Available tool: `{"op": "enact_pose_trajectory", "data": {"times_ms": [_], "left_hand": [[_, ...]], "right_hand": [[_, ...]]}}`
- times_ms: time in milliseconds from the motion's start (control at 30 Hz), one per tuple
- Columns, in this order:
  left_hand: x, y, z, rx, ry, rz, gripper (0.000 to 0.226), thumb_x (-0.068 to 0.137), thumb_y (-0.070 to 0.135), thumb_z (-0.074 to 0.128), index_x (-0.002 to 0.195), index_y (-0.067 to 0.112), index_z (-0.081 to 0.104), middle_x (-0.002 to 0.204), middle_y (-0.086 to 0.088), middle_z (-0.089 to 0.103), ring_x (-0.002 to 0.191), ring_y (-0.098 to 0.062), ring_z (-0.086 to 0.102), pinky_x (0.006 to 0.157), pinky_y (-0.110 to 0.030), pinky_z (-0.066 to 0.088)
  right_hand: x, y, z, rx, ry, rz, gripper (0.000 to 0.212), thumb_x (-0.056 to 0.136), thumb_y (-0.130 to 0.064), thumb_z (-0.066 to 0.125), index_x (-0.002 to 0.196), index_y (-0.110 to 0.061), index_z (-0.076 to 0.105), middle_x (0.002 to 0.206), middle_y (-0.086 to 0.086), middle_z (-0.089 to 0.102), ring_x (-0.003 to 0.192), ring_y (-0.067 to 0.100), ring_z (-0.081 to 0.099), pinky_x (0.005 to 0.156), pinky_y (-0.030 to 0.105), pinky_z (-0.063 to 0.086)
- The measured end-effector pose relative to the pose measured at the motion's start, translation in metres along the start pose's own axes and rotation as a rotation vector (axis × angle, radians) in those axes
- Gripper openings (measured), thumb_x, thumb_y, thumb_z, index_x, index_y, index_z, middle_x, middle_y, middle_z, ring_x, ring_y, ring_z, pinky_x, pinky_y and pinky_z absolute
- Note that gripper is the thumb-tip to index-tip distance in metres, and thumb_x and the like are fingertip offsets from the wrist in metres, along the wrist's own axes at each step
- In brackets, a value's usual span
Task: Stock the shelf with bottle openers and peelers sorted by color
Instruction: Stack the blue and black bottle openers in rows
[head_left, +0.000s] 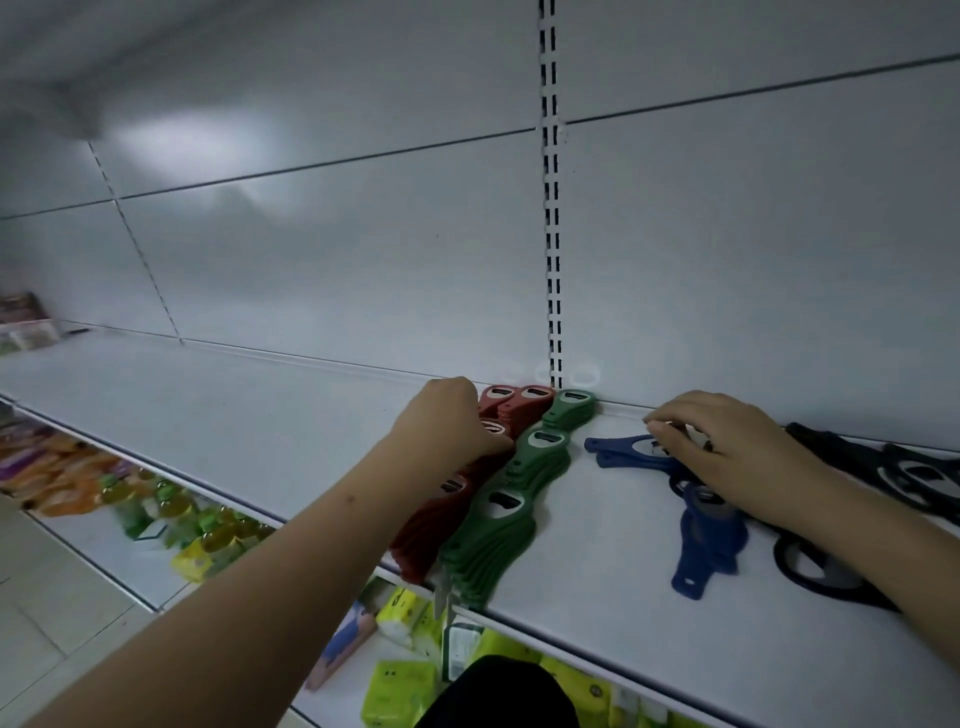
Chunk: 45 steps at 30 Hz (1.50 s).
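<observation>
Red openers (457, 499) and green openers (511, 499) run in stacked rows from the shelf's (249, 415) back edge to its front lip — my left hand (452, 421) curls onto the reds, my right hand (727, 452) pinches a glossy blue opener (618, 449). Bare shelf stretches leftward.

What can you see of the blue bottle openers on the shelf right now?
The blue bottle openers look like matte plastic with grey metal inserts in rounded heads. They lie flat and loosely scattered on the white shelf, between the green stacks and the black openers. The right hand rests on the rear ones, its fingers curled over them.
</observation>
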<state>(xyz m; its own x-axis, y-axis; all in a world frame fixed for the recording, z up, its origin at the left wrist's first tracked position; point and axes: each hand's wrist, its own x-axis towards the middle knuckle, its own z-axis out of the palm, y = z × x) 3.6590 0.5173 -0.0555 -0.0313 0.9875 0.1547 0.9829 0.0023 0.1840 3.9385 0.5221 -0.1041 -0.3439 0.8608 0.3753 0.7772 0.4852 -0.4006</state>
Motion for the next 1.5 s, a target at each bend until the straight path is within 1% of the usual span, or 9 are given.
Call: {"op": "enact_pose_trajectory", "data": {"times_ms": [167, 400, 600, 700, 867, 1033, 1200, 1333, 1500], "left_hand": [[0.001, 0.007, 0.007, 0.056, -0.028, 0.001, 0.048, 0.082, 0.040, 0.071, 0.065, 0.017, 0.033, 0.068, 0.002, 0.039, 0.073, -0.021, 0.045, 0.056, -0.030, 0.033], [0.009, 0.006, 0.011, 0.062, -0.016, -0.007, 0.049, 0.080, 0.041, 0.074, 0.062, 0.016, 0.035, 0.065, 0.000, 0.043, 0.071, -0.022, 0.049, 0.055, -0.029, 0.034], [0.008, 0.008, 0.008, 0.053, -0.022, -0.023, 0.044, 0.077, 0.041, 0.074, 0.063, 0.014, 0.042, 0.067, -0.002, 0.047, 0.076, -0.024, 0.054, 0.060, -0.029, 0.039], [0.001, 0.011, -0.009, 0.046, -0.003, -0.044, 0.043, 0.079, 0.047, 0.074, 0.088, 0.008, 0.056, 0.090, -0.005, 0.060, 0.087, -0.025, 0.059, 0.067, -0.032, 0.046], [-0.028, 0.057, -0.035, -0.069, 0.302, 0.129, 0.046, 0.091, 0.043, 0.063, 0.123, 0.013, 0.050, 0.116, -0.008, 0.053, 0.103, -0.025, 0.056, 0.088, -0.035, 0.048], [-0.043, 0.118, 0.006, -0.162, 0.058, 0.395, 0.032, 0.096, 0.028, 0.059, 0.126, 0.018, 0.053, 0.117, -0.004, 0.059, 0.105, -0.021, 0.058, 0.089, -0.035, 0.049], [-0.017, 0.130, 0.049, -0.035, -0.143, 0.429, 0.059, 0.094, 0.020, 0.057, 0.148, 0.025, 0.036, 0.138, -0.009, 0.050, 0.125, -0.029, 0.050, 0.101, -0.042, 0.045], [-0.005, 0.127, 0.069, -0.114, -0.076, 0.438, 0.041, 0.096, 0.032, 0.058, 0.137, 0.032, 0.055, 0.121, -0.007, 0.057, 0.109, -0.026, 0.056, 0.093, -0.035, 0.048], [-0.005, 0.122, 0.084, -0.233, -0.031, 0.440, 0.038, 0.099, 0.036, 0.054, 0.136, 0.031, 0.054, 0.108, -0.006, 0.049, 0.106, -0.023, 0.049, 0.097, -0.038, 0.042]], "right_hand": [[-0.002, 0.005, -0.001, 0.047, 0.033, 0.012, 0.038, 0.095, -0.049, 0.040, 0.108, -0.028, 0.069, 0.100, -0.021, 0.061, 0.099, 0.000, 0.055, 0.090, 0.028, 0.048], [-0.001, 0.003, 0.001, 0.019, 0.046, -0.009, 0.032, 0.097, -0.045, 0.043, 0.107, -0.029, 0.068, 0.099, -0.018, 0.061, 0.096, 0.003, 0.054, 0.081, 0.015, 0.040], [-0.001, 0.000, -0.002, 0.021, 0.060, -0.018, 0.026, 0.100, -0.038, 0.046, 0.102, -0.025, 0.068, 0.098, -0.015, 0.060, 0.094, 0.003, 0.056, 0.086, 0.024, 0.046], [-0.002, 0.002, -0.006, 0.027, 0.082, -0.008, 0.023, 0.100, -0.037, 0.047, 0.101, -0.027, 0.067, 0.101, -0.014, 0.060, 0.095, 0.004, 0.056, 0.089, 0.026, 0.047], [0.002, 0.009, -0.026, -0.013, 0.148, 0.000, 0.028, 0.102, -0.036, 0.045, 0.110, -0.022, 0.068, 0.113, -0.007, 0.060, 0.105, 0.010, 0.052, 0.090, 0.023, 0.038], [0.004, 0.024, -0.059, -0.051, 0.118, 0.144, 0.027, 0.101, -0.031, 0.049, 0.113, -0.016, 0.068, 0.112, 0.002, 0.065, 0.106, 0.019, 0.059, 0.090, 0.029, 0.044], [-0.017, 0.032, -0.062, -0.161, -0.105, 0.110, 0.032, 0.101, -0.028, 0.053, 0.130, -0.019, 0.062, 0.126, 0.002, 0.061, 0.115, 0.017, 0.056, 0.096, 0.024, 0.039], [-0.033, 0.040, -0.046, -0.089, -0.070, 0.085, 0.029, 0.101, -0.029, 0.052, 0.128, -0.025, 0.063, 0.122, -0.005, 0.063, 0.109, 0.008, 0.056, 0.093, 0.021, 0.041], [-0.036, 0.029, -0.046, 0.010, -0.006, 0.043, 0.023, 0.099, -0.027, 0.055, 0.118, -0.026, 0.068, 0.112, -0.012, 0.068, 0.098, 0.001, 0.060, 0.088, 0.018, 0.045]]}}
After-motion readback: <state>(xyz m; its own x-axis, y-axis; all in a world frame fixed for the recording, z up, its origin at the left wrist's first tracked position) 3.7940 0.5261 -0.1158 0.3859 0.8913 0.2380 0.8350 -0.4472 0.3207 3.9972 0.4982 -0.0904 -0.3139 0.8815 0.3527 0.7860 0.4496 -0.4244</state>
